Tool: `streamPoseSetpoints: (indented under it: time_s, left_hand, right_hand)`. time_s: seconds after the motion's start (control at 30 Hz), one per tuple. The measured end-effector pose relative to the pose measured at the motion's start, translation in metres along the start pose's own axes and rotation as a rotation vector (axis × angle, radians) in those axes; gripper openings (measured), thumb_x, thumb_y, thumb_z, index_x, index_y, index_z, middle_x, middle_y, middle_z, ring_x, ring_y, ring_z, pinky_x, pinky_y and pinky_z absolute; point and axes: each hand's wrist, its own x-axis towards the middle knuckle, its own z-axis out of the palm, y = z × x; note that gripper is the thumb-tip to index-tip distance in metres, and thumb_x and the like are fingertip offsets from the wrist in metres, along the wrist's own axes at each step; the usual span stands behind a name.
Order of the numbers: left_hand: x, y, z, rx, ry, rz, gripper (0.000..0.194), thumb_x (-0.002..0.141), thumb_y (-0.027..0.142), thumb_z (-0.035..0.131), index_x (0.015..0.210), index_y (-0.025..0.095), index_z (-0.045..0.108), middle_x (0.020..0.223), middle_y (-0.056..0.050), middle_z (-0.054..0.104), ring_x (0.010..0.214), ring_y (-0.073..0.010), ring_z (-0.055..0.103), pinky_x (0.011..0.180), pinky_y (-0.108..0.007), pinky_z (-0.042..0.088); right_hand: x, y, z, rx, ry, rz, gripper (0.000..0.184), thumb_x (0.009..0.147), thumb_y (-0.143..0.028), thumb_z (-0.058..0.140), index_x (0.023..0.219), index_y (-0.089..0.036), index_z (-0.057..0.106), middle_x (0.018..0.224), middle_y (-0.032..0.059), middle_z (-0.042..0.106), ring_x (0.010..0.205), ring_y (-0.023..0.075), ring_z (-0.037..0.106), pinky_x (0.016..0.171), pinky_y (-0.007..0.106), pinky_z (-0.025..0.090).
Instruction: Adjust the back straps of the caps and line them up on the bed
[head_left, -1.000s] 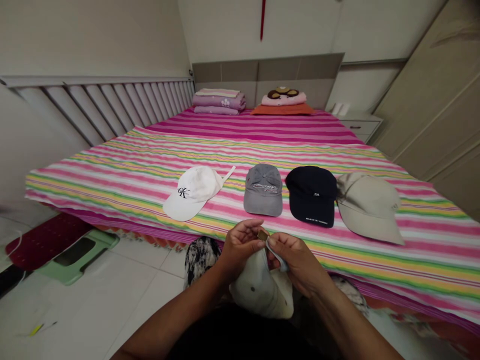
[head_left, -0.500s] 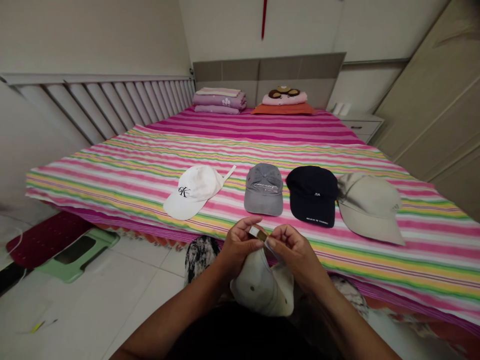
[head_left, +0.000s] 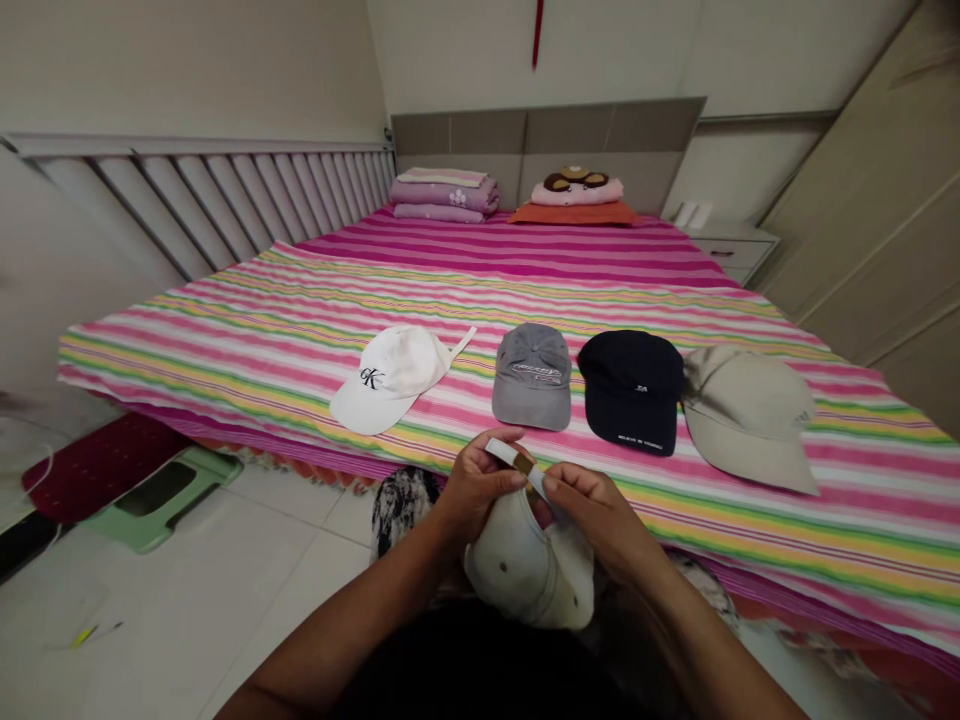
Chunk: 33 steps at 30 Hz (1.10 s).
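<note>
Over my lap, a pale cap (head_left: 517,575) hangs with its back strap (head_left: 501,453) held up between my hands. My left hand (head_left: 480,480) pinches the strap beside its brown-gold buckle (head_left: 523,463). From the other side, my right hand (head_left: 585,495) grips the strap just right of the buckle. Beyond my hands, a row of caps lies on the striped sheet: a white cap (head_left: 401,375) with a loose strap, a grey cap (head_left: 532,375), a black cap (head_left: 630,385) and a beige cap (head_left: 750,410) touching the black one.
The bed with its striped sheet (head_left: 247,330) fills the middle. Folded purple bedding (head_left: 442,197) and an orange pillow (head_left: 574,213) sit by the headboard (head_left: 487,140). A green stool (head_left: 161,505) stands on the floor at left; a nightstand (head_left: 731,250) is at back right.
A longer piece of the strap now sticks out past the buckle on the left. My hands remain over my lap, and the view has shifted slightly.
</note>
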Motion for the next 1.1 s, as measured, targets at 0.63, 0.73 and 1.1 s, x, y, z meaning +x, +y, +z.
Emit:
streamPoseSetpoints:
  time_s: [0.63, 0.73, 1.1]
  left_hand:
    - [0.003, 0.004, -0.009, 0.234, -0.063, -0.081, 0.03, 0.051, 0.019, 0.076, 0.077, 0.011, 0.064, 0.065, -0.002, 0.063, 0.059, -0.0121, 0.056, 0.059, -0.024, 0.042]
    - [0.002, 0.007, -0.009, 0.295, -0.092, -0.068, 0.032, 0.05, 0.02, 0.076, 0.079, 0.011, 0.064, 0.068, -0.003, 0.063, 0.063, -0.0128, 0.056, 0.062, -0.024, 0.042]
    - [0.01, 0.016, -0.013, 0.287, -0.067, -0.286, 0.026, 0.057, 0.029, 0.073, 0.073, 0.011, 0.065, 0.058, -0.002, 0.059, 0.048, -0.0081, 0.049, 0.05, -0.021, 0.037]
  right_hand:
    - [0.011, -0.008, -0.009, 0.029, -0.034, 0.212, 0.028, 0.063, -0.039, 0.067, 0.06, -0.013, 0.056, 0.044, -0.003, 0.051, 0.035, 0.0048, 0.036, 0.037, 0.019, 0.024]
    - [0.012, -0.009, -0.01, -0.001, -0.012, 0.181, 0.026, 0.061, -0.037, 0.068, 0.058, -0.013, 0.056, 0.05, -0.0014, 0.055, 0.038, 0.0045, 0.037, 0.039, 0.018, 0.024]
    - [0.011, -0.013, -0.009, -0.091, 0.003, 0.138, 0.021, 0.065, -0.032, 0.062, 0.059, -0.013, 0.055, 0.051, -0.0011, 0.055, 0.04, 0.0045, 0.037, 0.042, 0.019, 0.023]
